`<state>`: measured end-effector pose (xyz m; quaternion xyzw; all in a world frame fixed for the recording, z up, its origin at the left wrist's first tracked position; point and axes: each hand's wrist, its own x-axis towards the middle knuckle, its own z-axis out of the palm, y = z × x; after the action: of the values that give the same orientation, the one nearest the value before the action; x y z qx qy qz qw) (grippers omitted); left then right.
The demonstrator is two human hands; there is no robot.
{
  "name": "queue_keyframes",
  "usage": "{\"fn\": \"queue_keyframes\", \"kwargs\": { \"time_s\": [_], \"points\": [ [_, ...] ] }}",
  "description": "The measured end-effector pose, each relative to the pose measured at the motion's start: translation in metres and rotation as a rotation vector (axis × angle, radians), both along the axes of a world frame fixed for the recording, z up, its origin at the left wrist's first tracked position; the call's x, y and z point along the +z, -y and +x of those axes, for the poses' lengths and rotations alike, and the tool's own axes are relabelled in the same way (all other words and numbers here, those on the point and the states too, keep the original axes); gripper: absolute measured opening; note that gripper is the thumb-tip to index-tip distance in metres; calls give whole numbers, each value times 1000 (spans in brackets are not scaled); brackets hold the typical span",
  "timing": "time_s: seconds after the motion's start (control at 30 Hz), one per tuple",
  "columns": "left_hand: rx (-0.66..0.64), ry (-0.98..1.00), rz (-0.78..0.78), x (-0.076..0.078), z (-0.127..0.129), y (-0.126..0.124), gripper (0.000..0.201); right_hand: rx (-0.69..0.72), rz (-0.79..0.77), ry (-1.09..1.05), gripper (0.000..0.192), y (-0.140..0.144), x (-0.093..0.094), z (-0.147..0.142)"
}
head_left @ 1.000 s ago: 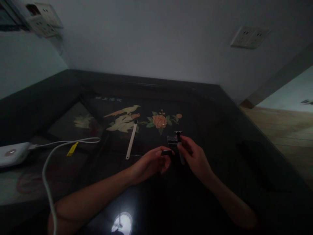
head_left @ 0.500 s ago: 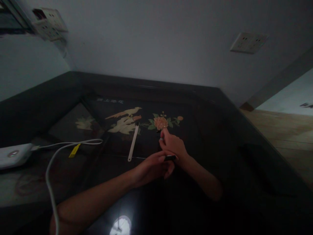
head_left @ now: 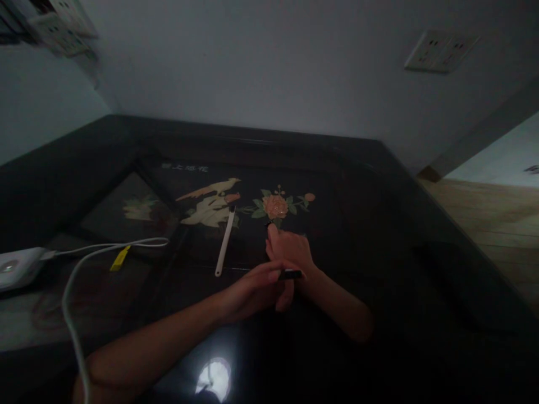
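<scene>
My left hand [head_left: 255, 289] is closed at its fingertips on a short black stick-like piece [head_left: 290, 274], next to my right wrist. My right hand [head_left: 290, 247] reaches forward past it, fingers pinched together low over the dark tabletop. A tiny dark thing [head_left: 268, 224] shows at the right fingertips, too small to name. Just beyond them is the orange flower picture [head_left: 275, 206] on the tabletop. To the left of my hands lies a slim white handle [head_left: 225, 242] with a hole in its near end and a dark far tip.
On the left, a white box-shaped device [head_left: 21, 268] has a white cable [head_left: 71, 306] with a yellow tag [head_left: 120, 258]. The glossy black table [head_left: 236, 132] meets a wall with sockets [head_left: 440, 51]. A dark flat shape [head_left: 467, 286] lies at the right.
My right hand has drawn slightly back and left, away from the flower, and turned more palm-down. The left hand stays beside the right wrist with the black piece. The view has shifted slightly.
</scene>
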<state>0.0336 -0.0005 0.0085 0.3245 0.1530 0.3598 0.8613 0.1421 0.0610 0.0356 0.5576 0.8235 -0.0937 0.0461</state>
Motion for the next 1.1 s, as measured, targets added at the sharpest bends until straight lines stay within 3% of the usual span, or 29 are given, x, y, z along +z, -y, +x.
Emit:
{"fn": "queue_keyframes", "kwargs": {
  "time_s": [0.23, 0.4, 0.73, 0.97, 1.1],
  "points": [
    [-23, 1, 14, -1, -2, 0, 45, 16, 48, 5, 22, -1, -1, 2],
    [-13, 5, 19, -3, -2, -1, 44, 8, 33, -72, 21, -6, 0, 10],
    [-26, 15, 22, -3, -3, -1, 43, -24, 146, -241, 20, -10, 9, 25],
    [-326, 25, 84, -6, -5, 4, 48, 103, 153, -320, 22, -7, 7, 8],
    [-336, 30, 107, -7, -6, 4, 48, 216, 159, -278, 28, -7, 6, -17]
  ]
}}
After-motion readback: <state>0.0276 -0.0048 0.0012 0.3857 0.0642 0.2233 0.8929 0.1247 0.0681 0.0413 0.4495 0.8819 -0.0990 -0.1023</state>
